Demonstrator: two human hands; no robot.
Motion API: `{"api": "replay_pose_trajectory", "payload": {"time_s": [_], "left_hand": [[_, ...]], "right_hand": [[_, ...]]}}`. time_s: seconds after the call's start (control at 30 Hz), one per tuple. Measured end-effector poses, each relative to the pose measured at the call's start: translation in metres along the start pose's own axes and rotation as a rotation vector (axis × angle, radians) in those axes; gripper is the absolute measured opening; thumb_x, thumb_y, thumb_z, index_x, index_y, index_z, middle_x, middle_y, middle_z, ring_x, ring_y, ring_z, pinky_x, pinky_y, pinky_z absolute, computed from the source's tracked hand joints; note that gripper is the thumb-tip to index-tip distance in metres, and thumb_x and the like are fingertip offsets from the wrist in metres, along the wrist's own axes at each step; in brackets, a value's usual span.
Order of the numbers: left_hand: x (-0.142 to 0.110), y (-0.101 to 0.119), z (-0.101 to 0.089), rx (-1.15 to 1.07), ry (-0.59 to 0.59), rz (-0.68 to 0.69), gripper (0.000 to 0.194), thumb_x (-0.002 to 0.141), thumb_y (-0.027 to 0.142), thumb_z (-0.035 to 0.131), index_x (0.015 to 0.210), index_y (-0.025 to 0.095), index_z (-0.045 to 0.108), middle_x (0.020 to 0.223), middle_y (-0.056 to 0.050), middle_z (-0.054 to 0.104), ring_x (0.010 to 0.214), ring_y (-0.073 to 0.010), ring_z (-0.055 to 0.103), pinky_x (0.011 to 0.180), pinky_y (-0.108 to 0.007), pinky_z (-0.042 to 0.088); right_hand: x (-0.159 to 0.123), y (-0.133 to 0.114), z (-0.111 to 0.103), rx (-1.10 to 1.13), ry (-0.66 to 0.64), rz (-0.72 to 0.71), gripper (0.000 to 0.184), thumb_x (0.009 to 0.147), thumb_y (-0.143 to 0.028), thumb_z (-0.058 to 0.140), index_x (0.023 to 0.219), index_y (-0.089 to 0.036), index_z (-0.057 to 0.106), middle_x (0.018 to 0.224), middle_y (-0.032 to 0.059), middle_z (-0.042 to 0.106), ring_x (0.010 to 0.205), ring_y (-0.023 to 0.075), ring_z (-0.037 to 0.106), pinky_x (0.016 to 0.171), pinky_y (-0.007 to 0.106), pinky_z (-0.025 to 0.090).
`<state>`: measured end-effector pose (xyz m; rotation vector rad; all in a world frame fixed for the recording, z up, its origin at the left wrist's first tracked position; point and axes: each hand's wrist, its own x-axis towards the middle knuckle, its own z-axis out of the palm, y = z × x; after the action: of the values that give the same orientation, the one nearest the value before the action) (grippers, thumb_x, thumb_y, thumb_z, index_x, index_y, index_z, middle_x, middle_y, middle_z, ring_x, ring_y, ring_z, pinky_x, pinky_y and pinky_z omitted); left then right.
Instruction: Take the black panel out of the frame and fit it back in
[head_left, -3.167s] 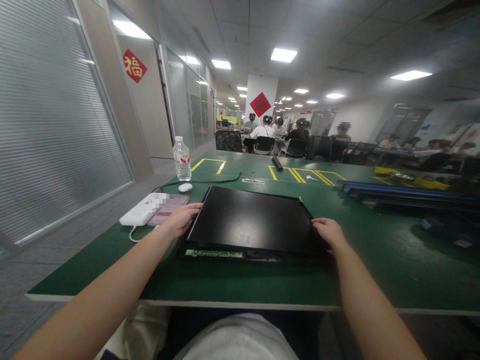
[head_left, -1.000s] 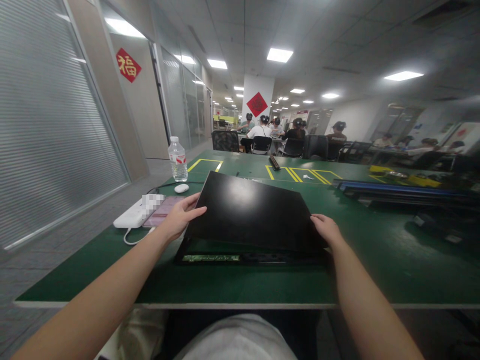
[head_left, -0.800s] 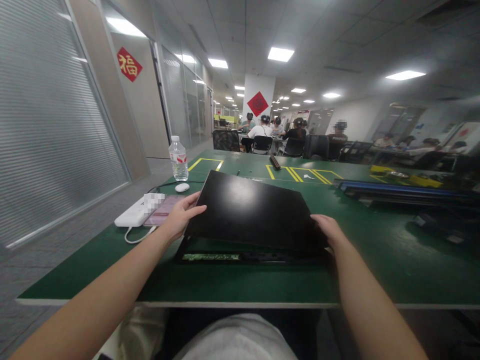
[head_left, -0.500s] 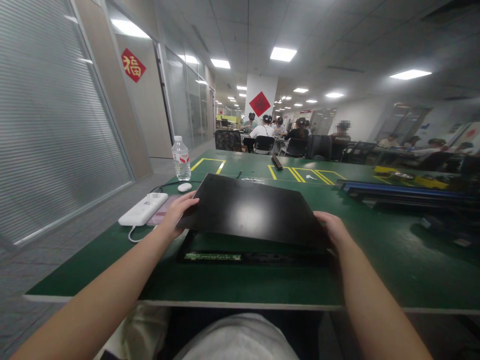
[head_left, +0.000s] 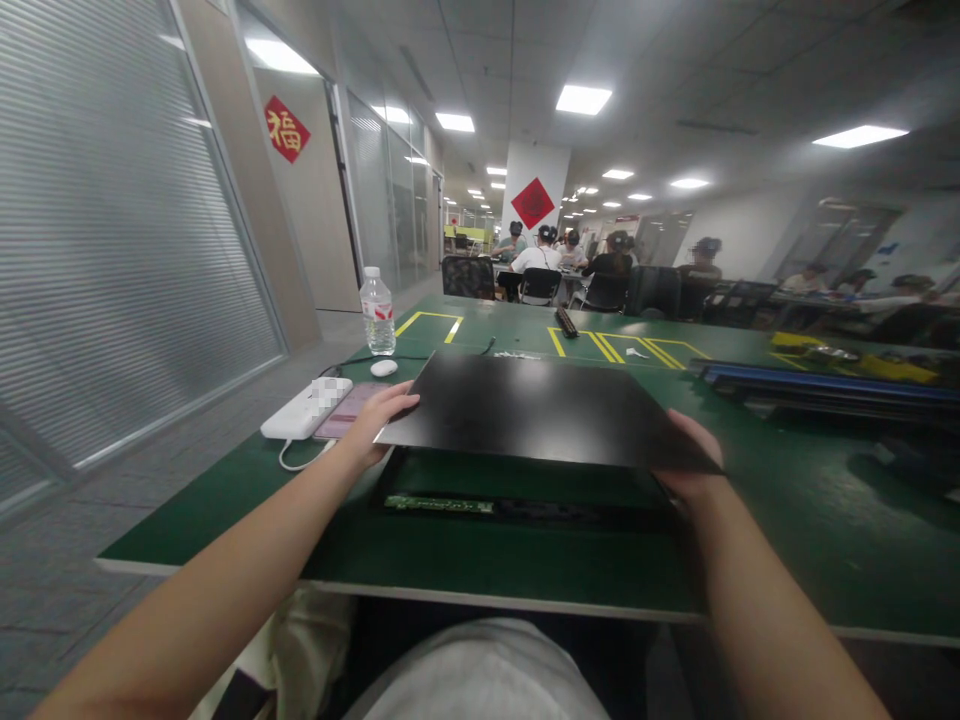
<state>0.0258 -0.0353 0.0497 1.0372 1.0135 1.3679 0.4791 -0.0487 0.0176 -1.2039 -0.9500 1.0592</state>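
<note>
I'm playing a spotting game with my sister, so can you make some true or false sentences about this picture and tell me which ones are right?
1. The left hand and the right hand both hold the dark panel. True.
2. The bottle is lying on its side. False: the bottle stands upright.
3. A green circuit strip shows below the dark panel's near edge in the picture. True.
4. The tabletop is bright white. False: the tabletop is green.
5. In the picture, the white box is farther left than the left hand. True.
6. The sign on the far pillar is blue. False: the sign is red.
</note>
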Motion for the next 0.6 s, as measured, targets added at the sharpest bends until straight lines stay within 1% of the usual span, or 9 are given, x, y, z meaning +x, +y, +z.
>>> {"api": "replay_pose_trajectory", "payload": {"time_s": [0.1, 0.17, 0.27, 0.33, 0.4, 0.5, 0.6], "left_hand": [[0.004, -0.004, -0.004, 0.021, 0.032, -0.014, 0.043, 0.051, 0.028, 0.083, 0.093, 0.016, 0.078, 0.084, -0.007, 0.077, 0.075, -0.0239, 0.071, 0.059, -0.028, 0.051], [0.006, -0.007, -0.004, 0.076, 0.044, -0.039, 0.038, 0.053, 0.028, 0.083, 0.089, 0.017, 0.078, 0.085, -0.007, 0.078, 0.079, -0.0251, 0.071, 0.063, -0.029, 0.053], [0.005, -0.008, 0.0, 0.232, 0.058, -0.035, 0.031, 0.058, 0.03, 0.082, 0.086, 0.018, 0.078, 0.092, -0.009, 0.078, 0.095, -0.0286, 0.069, 0.078, -0.033, 0.054], [0.003, -0.008, 0.003, 0.334, 0.066, 0.034, 0.03, 0.06, 0.03, 0.082, 0.086, 0.018, 0.078, 0.098, -0.01, 0.077, 0.104, -0.0298, 0.066, 0.089, -0.034, 0.051], [0.002, -0.007, 0.004, 0.397, 0.066, 0.115, 0.031, 0.061, 0.029, 0.082, 0.09, 0.018, 0.078, 0.101, -0.01, 0.076, 0.108, -0.0297, 0.065, 0.096, -0.035, 0.048], [0.004, -0.009, -0.001, 0.495, 0.042, 0.2, 0.035, 0.064, 0.03, 0.08, 0.097, 0.019, 0.077, 0.1, -0.009, 0.073, 0.107, -0.0296, 0.064, 0.098, -0.038, 0.048], [0.009, -0.015, -0.008, 0.667, -0.008, 0.283, 0.033, 0.067, 0.031, 0.077, 0.098, 0.021, 0.076, 0.105, -0.009, 0.07, 0.108, -0.0303, 0.063, 0.102, -0.041, 0.046]], "right_hand": [[-0.002, -0.003, 0.001, 0.055, -0.011, 0.048, 0.026, 0.073, -0.04, 0.059, 0.086, -0.02, 0.07, 0.095, 0.0118, 0.075, 0.105, 0.032, 0.068, 0.091, 0.046, 0.055], [0.0, -0.003, -0.001, 0.11, 0.012, 0.034, 0.024, 0.071, -0.036, 0.059, 0.085, -0.02, 0.07, 0.093, 0.0119, 0.075, 0.105, 0.0325, 0.068, 0.093, 0.047, 0.054], [0.004, -0.002, -0.01, 0.119, 0.089, -0.017, 0.022, 0.071, -0.035, 0.057, 0.082, -0.021, 0.07, 0.09, 0.0114, 0.074, 0.107, 0.0332, 0.067, 0.095, 0.048, 0.053], [0.008, 0.0, -0.017, 0.076, 0.137, -0.052, 0.023, 0.071, -0.037, 0.055, 0.081, -0.022, 0.069, 0.089, 0.011, 0.074, 0.107, 0.0345, 0.067, 0.094, 0.049, 0.053], [0.011, 0.003, -0.021, 0.031, 0.17, -0.098, 0.026, 0.072, -0.039, 0.054, 0.084, -0.022, 0.068, 0.09, 0.0107, 0.074, 0.107, 0.0357, 0.066, 0.092, 0.051, 0.054], [0.015, 0.006, -0.024, 0.046, 0.227, -0.164, 0.029, 0.071, -0.04, 0.054, 0.089, -0.022, 0.068, 0.093, 0.0099, 0.073, 0.107, 0.0357, 0.066, 0.091, 0.051, 0.054], [0.018, 0.009, -0.024, 0.139, 0.286, -0.201, 0.027, 0.071, -0.037, 0.054, 0.09, -0.022, 0.066, 0.093, 0.0092, 0.072, 0.108, 0.0343, 0.066, 0.093, 0.051, 0.054]]}}
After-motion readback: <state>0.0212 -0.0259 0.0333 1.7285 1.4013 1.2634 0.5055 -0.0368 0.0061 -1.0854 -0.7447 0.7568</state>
